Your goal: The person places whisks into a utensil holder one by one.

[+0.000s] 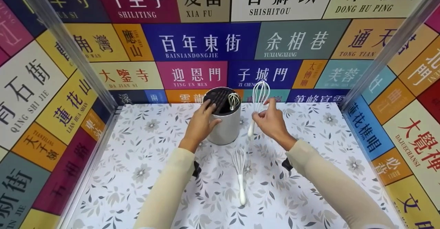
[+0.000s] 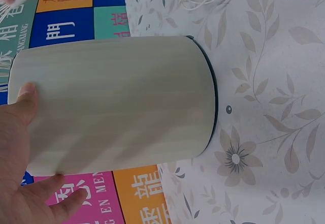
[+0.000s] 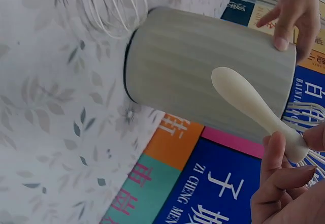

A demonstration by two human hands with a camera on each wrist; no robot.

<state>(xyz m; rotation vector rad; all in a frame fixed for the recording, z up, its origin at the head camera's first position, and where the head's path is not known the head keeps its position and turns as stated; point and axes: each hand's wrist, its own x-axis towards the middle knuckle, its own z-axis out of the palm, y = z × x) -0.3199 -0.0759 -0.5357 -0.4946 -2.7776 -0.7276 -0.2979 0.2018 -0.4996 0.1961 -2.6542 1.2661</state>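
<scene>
A pale grey cylindrical utensil holder (image 1: pixel 225 131) with a dark slotted top stands upright at the back of the table. My left hand (image 1: pixel 201 124) rests at its left rim, the thumb lying on the outer wall and the fingers extended. With thumb and fingertips, my right hand (image 1: pixel 271 120) pinches a white whisk (image 3: pixel 244 94) where handle meets wires. That whisk is held in the air to the right of the holder, wires up and handle down. Another whisk's wires (image 1: pixel 233 101) stick out of the holder's top; the rest of it is hidden inside.
In front of the holder, a white whisk (image 1: pixel 242 189) lies on the table, its handle toward me. A floral-patterned cover (image 1: pixel 141 174) spreads over the tabletop. Panels of coloured signs (image 1: pixel 202 41) enclose the back and sides, with clear corner posts (image 1: pixel 386 46).
</scene>
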